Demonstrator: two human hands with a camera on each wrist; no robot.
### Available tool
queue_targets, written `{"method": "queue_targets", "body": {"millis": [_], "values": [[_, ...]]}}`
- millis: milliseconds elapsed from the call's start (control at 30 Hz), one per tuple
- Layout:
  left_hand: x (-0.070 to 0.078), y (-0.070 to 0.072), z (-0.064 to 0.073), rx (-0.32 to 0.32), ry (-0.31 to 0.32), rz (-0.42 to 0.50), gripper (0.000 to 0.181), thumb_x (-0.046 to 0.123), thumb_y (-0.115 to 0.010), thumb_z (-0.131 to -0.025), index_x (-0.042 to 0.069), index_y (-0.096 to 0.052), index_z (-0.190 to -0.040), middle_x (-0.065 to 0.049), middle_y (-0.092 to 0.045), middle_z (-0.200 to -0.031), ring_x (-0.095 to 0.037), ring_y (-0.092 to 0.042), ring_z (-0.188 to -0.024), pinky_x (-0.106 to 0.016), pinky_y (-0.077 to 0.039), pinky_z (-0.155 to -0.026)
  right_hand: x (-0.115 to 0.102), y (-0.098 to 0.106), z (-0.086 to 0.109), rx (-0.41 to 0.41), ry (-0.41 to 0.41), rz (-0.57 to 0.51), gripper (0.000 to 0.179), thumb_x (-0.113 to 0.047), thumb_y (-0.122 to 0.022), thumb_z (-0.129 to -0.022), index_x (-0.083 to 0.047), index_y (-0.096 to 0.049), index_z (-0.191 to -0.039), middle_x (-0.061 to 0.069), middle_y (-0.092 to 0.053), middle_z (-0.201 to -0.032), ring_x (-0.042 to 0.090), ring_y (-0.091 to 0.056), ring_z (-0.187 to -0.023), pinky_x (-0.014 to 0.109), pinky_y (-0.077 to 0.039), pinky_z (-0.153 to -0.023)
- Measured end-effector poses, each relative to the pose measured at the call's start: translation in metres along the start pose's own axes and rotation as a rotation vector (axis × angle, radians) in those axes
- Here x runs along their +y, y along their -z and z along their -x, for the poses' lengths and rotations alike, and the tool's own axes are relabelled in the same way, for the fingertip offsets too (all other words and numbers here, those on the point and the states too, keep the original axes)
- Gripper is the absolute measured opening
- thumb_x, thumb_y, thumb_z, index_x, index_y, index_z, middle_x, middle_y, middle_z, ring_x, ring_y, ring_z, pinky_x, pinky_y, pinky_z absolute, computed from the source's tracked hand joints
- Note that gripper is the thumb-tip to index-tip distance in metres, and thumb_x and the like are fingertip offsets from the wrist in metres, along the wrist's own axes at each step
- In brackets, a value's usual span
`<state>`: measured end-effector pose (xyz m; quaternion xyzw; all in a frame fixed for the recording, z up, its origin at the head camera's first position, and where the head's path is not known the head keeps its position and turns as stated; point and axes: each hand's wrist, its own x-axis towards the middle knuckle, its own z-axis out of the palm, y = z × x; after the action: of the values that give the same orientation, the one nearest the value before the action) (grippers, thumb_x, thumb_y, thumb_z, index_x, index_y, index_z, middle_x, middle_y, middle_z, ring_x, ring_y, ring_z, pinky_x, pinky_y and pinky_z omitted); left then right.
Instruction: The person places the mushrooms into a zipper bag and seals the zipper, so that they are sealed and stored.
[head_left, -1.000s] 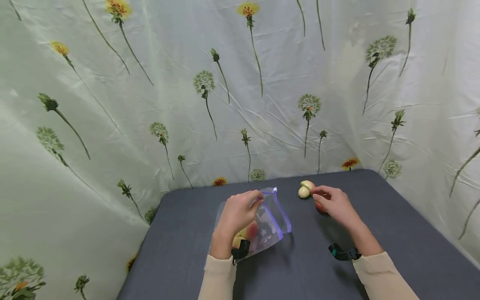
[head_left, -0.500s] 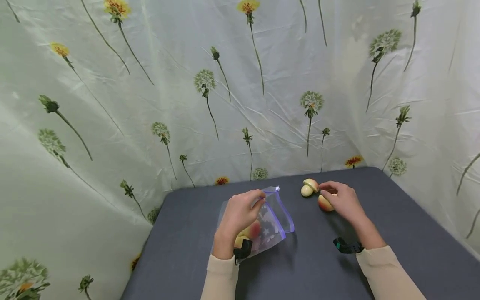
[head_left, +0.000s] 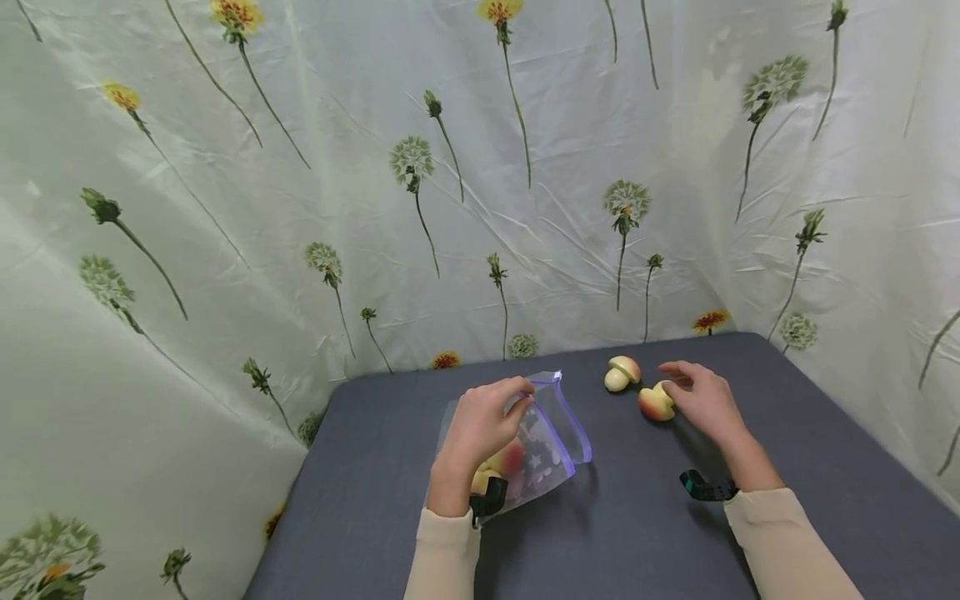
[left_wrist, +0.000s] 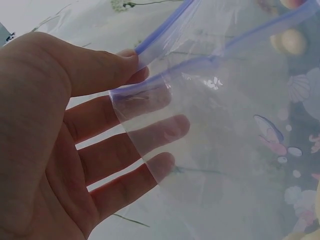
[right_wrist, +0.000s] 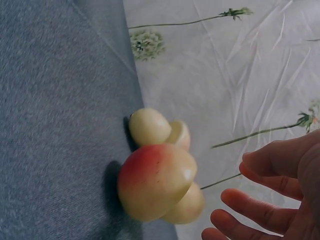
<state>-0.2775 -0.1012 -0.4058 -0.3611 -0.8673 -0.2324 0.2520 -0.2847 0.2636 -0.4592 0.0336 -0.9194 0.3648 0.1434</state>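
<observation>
"Forearms (head_left: 442, 554) in cream sleeves stretch over a grey desk (head_left: 360, 508), the left hand (head_left: 480, 429) raised at the corner of a clear zip bag (head_left: 546, 462), the right hand (head_left: 705, 402) extended, palm inward, toward two mushroom-shaped pieces."

"And the fingers?"

"On the left, thumb and index finger pinch the purple zip strip (left_wrist: 166, 25) at the bag's mouth, the other three stretched out behind the plastic. On the right, all are released and loosely bent, just beside the nearer mushroom (head_left: 654, 405)."

"How do the pieces look?"

"Smooth and pale yellow, caps blushed red. The nearer mushroom and the farther mushroom (head_left: 624, 369) lie on the desk to the right of the bag, toward the far edge. More yellow-and-red pieces (head_left: 507, 457) show through the bag, its mouth gaping rightward."

"Anything the head camera misses?"

"The right wrist's view catches a gap between that hand and the glossy nearer cap, dark specks dotting its side. The left wrist's gives a seashell print (left_wrist: 298, 89) on the plastic. Only the head view takes in both hands together."
</observation>
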Motion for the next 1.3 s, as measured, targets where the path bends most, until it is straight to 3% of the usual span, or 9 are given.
{"method": "queue_targets", "body": {"millis": [300, 533, 700, 933, 1300], "values": [[0.002, -0.001, -0.001, -0.005, -0.009, -0.003, 0.01, 0.017, -0.073, -0.095, 0.019, -0.072, -0.104, 0.01, -0.072, -0.095, -0.001, -0.053, -0.061, -0.019, -0.042, -0.055, 0.017, -0.004, -0.005, -0.047, -0.016, 0.029, 0.041, -0.02, -0.059, -0.102, -0.004, -0.057, -0.139, 0.028, -0.056, -0.133, 0.046, -0.055, -0.116, 0.056, -0.05, -0.08], [0.004, 0.001, -0.001, -0.019, -0.009, -0.008, 0.01, 0.018, -0.072, -0.096, 0.019, -0.072, -0.105, 0.009, -0.072, -0.095, 0.0, -0.051, -0.06, -0.019, -0.041, -0.054, 0.025, -0.006, -0.007, -0.117, -0.045, 0.023, 0.041, -0.018, -0.055, -0.103, -0.004, -0.055, -0.142, 0.03, -0.049, -0.141, 0.05, -0.052, -0.119, 0.043, -0.048, -0.064], [0.004, 0.001, -0.001, -0.02, -0.015, -0.015, 0.011, 0.019, -0.071, -0.096, 0.019, -0.072, -0.107, 0.009, -0.073, -0.098, 0.0, -0.057, -0.064, -0.02, -0.044, -0.056, 0.026, -0.008, -0.009, -0.155, -0.043, 0.027, 0.039, -0.018, -0.056, -0.103, -0.003, -0.057, -0.139, 0.03, -0.05, -0.14, 0.051, -0.054, -0.118, 0.047, -0.051, -0.074], [0.003, 0.001, 0.001, -0.027, -0.01, -0.012, 0.011, 0.018, -0.071, -0.096, 0.02, -0.072, -0.107, 0.009, -0.072, -0.097, 0.0, -0.053, -0.061, -0.019, -0.041, -0.053, 0.031, -0.01, -0.008, -0.167, -0.04, 0.005, 0.037, -0.017, -0.056, -0.102, -0.002, -0.059, -0.136, 0.029, -0.053, -0.138, 0.049, -0.057, -0.114, 0.041, -0.048, -0.067], [0.003, 0.002, 0.002, -0.031, -0.001, -0.007, 0.01, 0.02, -0.07, -0.097, 0.02, -0.072, -0.108, 0.009, -0.072, -0.098, 0.001, -0.055, -0.063, -0.018, -0.042, -0.054, 0.033, -0.009, -0.004, -0.152, -0.015, 0.019, 0.038, -0.014, -0.068, -0.095, -0.001, -0.063, -0.131, 0.028, -0.063, -0.123, 0.042, -0.064, -0.102, 0.043, -0.053, -0.07]]}}
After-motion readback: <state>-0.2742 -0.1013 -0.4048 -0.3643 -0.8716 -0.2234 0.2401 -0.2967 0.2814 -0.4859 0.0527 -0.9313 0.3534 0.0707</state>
